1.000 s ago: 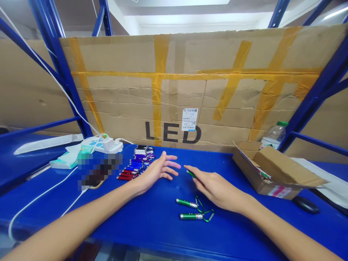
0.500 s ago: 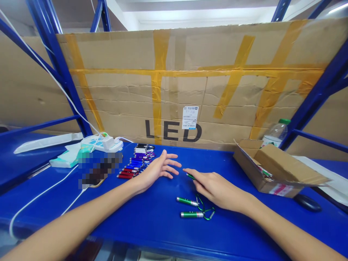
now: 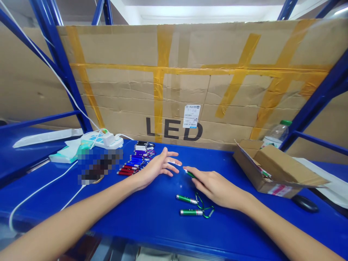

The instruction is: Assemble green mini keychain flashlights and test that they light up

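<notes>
My right hand (image 3: 212, 185) is closed around a small green keychain flashlight (image 3: 190, 174), its front end pointing left and glowing white. Facing it, my left hand (image 3: 160, 163) is held empty with its fingers spread, and a bright patch of light falls on them. Below my right hand, two more green keychain flashlights (image 3: 191, 212) with green carabiner clips lie side by side on the blue table (image 3: 130, 221). Left of my left hand is a row of similar flashlights (image 3: 134, 163) in red, blue, purple, silver and black.
An opened cardboard box (image 3: 266, 177) stands at the right, with a plastic bottle (image 3: 280, 132) behind it and a dark computer mouse (image 3: 305, 203) in front. A white power strip (image 3: 114, 142), cables and a tissue pack (image 3: 63, 154) lie left. A large carton (image 3: 130, 98) forms the back.
The flashlight in my right hand has lit up, and light now shows on my left fingers. Both hands stay nearly in place; the view has shifted slightly.
</notes>
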Available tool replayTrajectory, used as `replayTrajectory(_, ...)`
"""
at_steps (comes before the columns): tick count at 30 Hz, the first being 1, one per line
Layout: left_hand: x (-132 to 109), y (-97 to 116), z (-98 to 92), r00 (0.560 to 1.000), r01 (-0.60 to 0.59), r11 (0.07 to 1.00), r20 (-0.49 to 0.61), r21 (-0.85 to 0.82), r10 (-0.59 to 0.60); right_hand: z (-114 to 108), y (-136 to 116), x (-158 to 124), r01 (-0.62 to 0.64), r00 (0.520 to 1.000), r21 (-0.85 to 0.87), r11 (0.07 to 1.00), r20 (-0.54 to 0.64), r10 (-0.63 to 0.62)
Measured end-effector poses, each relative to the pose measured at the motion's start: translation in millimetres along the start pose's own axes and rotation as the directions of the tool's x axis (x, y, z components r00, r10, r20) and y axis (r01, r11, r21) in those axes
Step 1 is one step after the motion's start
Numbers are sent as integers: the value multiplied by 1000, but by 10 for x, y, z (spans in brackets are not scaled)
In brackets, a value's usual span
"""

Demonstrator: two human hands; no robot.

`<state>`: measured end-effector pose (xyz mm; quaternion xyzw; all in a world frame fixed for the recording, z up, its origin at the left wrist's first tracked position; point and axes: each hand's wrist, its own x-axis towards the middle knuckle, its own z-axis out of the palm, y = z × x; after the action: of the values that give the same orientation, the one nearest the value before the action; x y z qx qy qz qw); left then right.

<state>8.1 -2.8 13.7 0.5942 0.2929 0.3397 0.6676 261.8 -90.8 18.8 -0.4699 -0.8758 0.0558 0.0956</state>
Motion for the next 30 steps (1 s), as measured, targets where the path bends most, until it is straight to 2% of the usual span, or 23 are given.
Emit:
replayTrajectory(10,-22,-30,13,999,15,1000,44,10,-15,-56,-35,-16,-22,1000,69,997,-14,23)
replayTrajectory(18,-13,-40,10,999,21,1000,45,-5,-20,-62,-55,-25,14,1000,33,999,18,-15)
replayTrajectory(30,-17,-25,8,999,19,1000,42,-7,-18,-37,-34,1,8,1000,20,1000,8,-8)
